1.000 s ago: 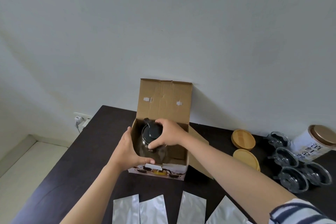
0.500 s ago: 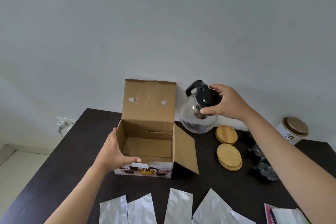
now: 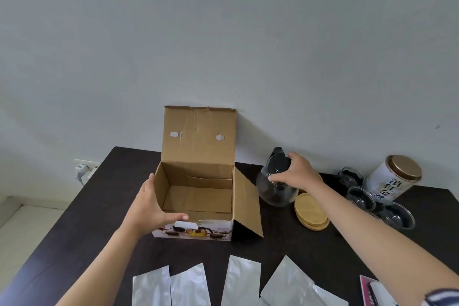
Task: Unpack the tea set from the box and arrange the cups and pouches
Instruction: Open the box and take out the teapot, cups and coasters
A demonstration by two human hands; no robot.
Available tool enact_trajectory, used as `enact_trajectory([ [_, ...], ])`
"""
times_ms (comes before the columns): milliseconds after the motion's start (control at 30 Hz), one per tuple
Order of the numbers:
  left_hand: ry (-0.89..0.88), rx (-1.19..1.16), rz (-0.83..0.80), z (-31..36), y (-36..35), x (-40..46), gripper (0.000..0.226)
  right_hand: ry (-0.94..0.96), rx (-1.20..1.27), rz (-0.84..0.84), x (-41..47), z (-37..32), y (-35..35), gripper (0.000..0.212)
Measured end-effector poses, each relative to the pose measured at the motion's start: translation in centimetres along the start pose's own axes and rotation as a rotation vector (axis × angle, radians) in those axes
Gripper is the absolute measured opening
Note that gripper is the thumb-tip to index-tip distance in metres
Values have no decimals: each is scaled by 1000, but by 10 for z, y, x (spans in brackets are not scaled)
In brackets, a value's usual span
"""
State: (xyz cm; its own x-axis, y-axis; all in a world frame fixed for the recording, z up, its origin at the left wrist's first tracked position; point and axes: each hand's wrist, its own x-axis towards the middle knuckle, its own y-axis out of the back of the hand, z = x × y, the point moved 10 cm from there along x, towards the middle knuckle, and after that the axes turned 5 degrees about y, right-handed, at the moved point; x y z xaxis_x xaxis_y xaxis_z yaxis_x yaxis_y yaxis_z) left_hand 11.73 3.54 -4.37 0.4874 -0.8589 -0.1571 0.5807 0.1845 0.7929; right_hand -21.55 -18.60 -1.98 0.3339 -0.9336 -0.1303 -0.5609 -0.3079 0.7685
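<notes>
teapot [image 3: 277, 187] lowered beside box [image 3: 197, 196] | right grip [image 3: 296, 174] tops lid, seemingly grounded

I'm seeing a dark table [image 3: 285, 246] carrying an open cardboard box [image 3: 198, 196] at centre, silver pouches [image 3: 243, 283] lying along the near edge, wooden lids [image 3: 311, 211], glass cups [image 3: 361, 197] and a tin [image 3: 395, 179] sitting far right.

Pouches [image 3: 242, 283] cut off by bottom edge. Right hand [image 3: 296, 173] hides teapot [image 3: 275, 191] lid's right side and part of the far coaster. Pink packet [image 3: 372, 292] cropped at bottom, half under the forearm. Can [image 3: 395, 179] print unreadable.
</notes>
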Motion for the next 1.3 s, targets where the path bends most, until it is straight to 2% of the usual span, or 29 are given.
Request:
enact_trajectory([
  [200,-11,0,11,1,0,1,152,-24,24,-43,6,6,-21,65],
  [500,-18,11,20,1,0,0,152,-22,-82,-128,6,9,-29,103],
  [633,-14,9,19,0,1,0,152,32,-134,29,-8,0,-26,97],
  [700,-14,11,20,0,1,0,152,76,-116,211,-28,-11,-20,93],
  [767,-19,12,25,1,1,0,151,117,45,443,-59,-21,-18,75],
  [833,-19,8,33,1,1,0,148,-28,293,485,-91,-12,-44,57],
  [967,-16,13,30,0,1,0,147,-786,841,166,-155,22,-148,46],
  [1033,-16,17,23,0,1,0,147,-981,1251,57,-165,10,-179,35],
  [1100,-22,12,19,1,1,-1,146,-1007,1601,41,-160,-6,-186,33],
  [1133,-27,7,17,2,2,-2,145,-995,1691,59,-156,-11,-185,32],
  [1300,-24,24,-26,1,1,-4,147,-994,1696,37,-160,-15,-188,24],
])
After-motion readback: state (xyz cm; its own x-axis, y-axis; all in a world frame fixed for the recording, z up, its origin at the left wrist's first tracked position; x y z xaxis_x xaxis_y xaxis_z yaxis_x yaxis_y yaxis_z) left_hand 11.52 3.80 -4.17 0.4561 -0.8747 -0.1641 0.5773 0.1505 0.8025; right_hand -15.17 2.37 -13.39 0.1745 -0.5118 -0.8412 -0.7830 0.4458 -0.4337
